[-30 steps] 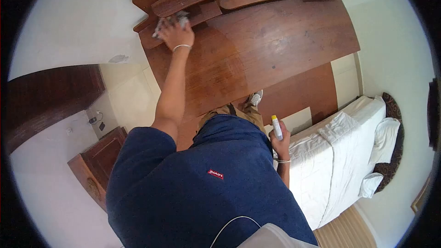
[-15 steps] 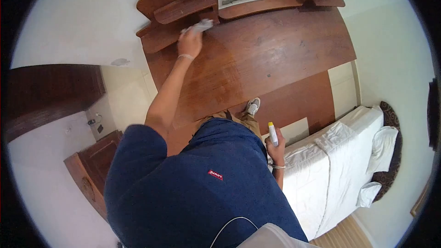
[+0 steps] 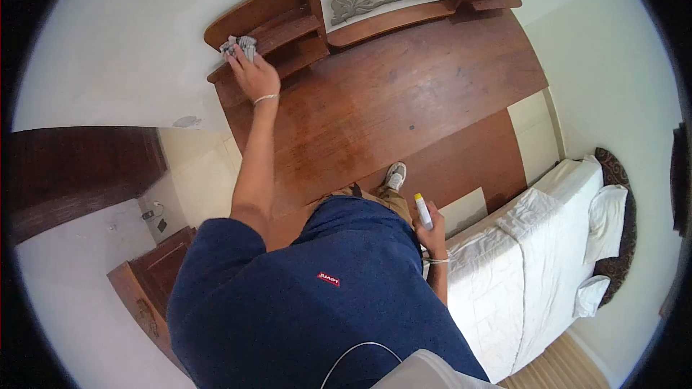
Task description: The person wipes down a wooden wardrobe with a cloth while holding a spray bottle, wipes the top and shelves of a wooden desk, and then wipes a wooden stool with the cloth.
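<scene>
Our left hand [image 3: 256,81]: fingers clutch cloth [image 3: 240,47]; shelf [image 3: 292,32] beside them could snag loose folds. Right hand [image 3: 433,236]: fingers round bottle [image 3: 424,212].

Count, head view: 2 bare hands, one left hand [image 3: 254,78] and one right hand [image 3: 432,236]; 2 pale wrist bands, one on the left wrist [image 3: 266,98], one on the right [image 3: 437,261]; 1 crumpled grey-and-white cloth [image 3: 238,47]; 1 white plastic bottle with yellow cap [image 3: 423,212]; 1 reddish-brown wooden desk [image 3: 411,72]; 1 white-sheeted bed [image 3: 490,266]; 2 white pillows, a larger pillow [image 3: 606,223] and a smaller pillow [image 3: 591,297]; 1 dark patterned curved headboard [image 3: 613,173]; 1 light-coloured shoe visible [image 3: 395,175]; 1 small red rectangular label [image 3: 329,279].
</scene>
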A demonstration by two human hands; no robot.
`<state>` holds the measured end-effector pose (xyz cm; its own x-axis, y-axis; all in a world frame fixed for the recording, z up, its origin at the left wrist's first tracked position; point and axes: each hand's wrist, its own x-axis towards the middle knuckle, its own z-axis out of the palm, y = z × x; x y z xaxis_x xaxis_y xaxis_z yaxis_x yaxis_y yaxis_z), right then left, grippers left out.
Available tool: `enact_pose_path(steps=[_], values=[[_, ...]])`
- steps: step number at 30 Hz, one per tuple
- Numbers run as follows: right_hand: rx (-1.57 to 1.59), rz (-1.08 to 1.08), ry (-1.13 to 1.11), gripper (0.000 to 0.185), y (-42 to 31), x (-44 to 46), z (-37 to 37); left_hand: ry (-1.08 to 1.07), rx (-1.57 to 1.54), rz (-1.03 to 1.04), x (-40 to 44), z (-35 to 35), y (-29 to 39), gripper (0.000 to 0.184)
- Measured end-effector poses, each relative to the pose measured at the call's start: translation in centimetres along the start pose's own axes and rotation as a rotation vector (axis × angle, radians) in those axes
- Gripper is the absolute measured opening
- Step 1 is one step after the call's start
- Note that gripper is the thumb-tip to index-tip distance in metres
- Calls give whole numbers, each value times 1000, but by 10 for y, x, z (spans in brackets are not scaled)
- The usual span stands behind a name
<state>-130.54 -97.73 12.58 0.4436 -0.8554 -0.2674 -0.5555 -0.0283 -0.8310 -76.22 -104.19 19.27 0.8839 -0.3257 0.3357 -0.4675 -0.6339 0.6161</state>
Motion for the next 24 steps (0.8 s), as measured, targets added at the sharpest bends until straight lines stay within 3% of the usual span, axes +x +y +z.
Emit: enact_pose_path(steps=[1, 2, 5, 7, 10, 12, 13, 16, 17, 20, 24], values=[[-1, 2, -4, 42, -5, -2, -1, 168, -149, -53, -4, 36, -3, 53], [-1, 1, -4, 43, -9, -1, -1, 255, -77, -4, 3, 45, -5, 53], [-60, -21, 19, 47, 13, 2, 1, 243, 345, 190, -1, 44, 1, 52], [-77, -73, 65, 48, 31, 0, 8, 135, 291, 325, -6, 52, 16, 51], [-6, 0, -78, 48, -9, 8, -5, -44, 210, 475, -11, 70, 62, 52], [-21, -53, -58, 48, 4, 10, -1, -17, 220, 520, -12, 90, 82, 51], [-33, -80, -48, 48, 12, 10, -1, -27, 224, 500, -11, 90, 86, 50], [-47, -53, -6, 45, 28, 9, 5, -107, 186, 736, 3, 55, 47, 47], [-15, -41, -15, 43, 18, 10, 4, -150, 201, 705, 16, 43, 28, 45], [59, 4, 6, 37, -14, 6, 3, -19, 193, 629, 34, 6, -27, 40], [34, 3, 42, 34, -9, 3, 15, 107, 217, 537, 27, 15, -20, 39]])
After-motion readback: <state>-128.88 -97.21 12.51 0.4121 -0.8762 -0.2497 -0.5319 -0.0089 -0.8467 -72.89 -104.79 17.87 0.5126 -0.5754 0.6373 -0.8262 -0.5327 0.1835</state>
